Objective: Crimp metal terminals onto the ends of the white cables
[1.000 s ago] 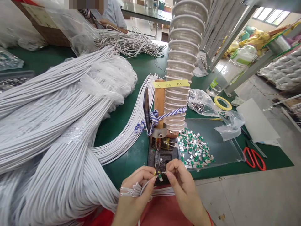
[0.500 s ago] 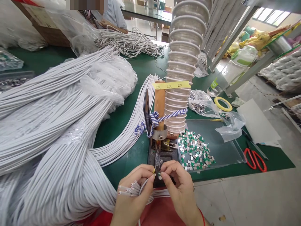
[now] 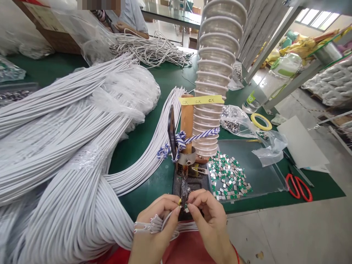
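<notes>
While a huge pile of white cables (image 3: 82,157) fills the table's left side, a wooden-handled iron (image 3: 187,119) stands over the work. Left hand (image 3: 154,240) has its thumb and finger clamped on thin wires (image 3: 156,221); right hand (image 3: 211,216) has fingertips near each other by 1 tiny green board (image 3: 187,209), right beside the iron's dark tip, can't tell if they're gripping. If that tip's hot, a slip could burn skin or shift the board. Yellow strip (image 3: 202,99) reads "CX" 3 times.
</notes>
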Demonstrator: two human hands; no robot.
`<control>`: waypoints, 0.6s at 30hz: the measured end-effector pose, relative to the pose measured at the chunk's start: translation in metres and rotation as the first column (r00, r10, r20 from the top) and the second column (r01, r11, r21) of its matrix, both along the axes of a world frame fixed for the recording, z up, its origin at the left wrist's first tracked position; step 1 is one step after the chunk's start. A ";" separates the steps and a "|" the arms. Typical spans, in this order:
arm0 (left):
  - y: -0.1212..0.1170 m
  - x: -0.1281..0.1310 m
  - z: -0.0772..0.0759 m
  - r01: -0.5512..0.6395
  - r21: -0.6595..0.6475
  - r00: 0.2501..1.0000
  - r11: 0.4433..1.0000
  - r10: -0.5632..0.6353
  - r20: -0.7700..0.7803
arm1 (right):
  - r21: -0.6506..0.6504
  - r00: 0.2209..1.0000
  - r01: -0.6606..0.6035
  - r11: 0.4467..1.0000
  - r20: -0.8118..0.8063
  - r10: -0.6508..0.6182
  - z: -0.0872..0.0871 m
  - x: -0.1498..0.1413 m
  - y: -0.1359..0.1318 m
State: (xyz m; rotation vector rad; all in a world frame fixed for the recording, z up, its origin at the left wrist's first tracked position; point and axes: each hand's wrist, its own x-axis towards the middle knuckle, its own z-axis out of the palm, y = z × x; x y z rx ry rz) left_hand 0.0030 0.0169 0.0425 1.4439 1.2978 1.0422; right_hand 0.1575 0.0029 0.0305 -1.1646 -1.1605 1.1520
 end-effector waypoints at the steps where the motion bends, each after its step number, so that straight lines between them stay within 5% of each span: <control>1: 0.000 0.000 -0.001 0.002 -0.003 1.000 1.000 -0.002 -0.001 | 0.004 1.000 0.000 1.000 0.013 0.000 -0.001 0.001 0.000; 7: -0.002 -0.001 -0.006 0.029 -0.030 0.999 0.999 -0.029 0.014 | 0.087 0.993 0.006 0.996 0.120 -0.016 0.000 0.007 -0.002; 18: 0.002 0.001 0.000 0.011 0.078 0.997 0.997 -0.005 -0.073 | 0.062 0.996 -0.010 0.998 0.085 0.005 0.006 -0.001 0.001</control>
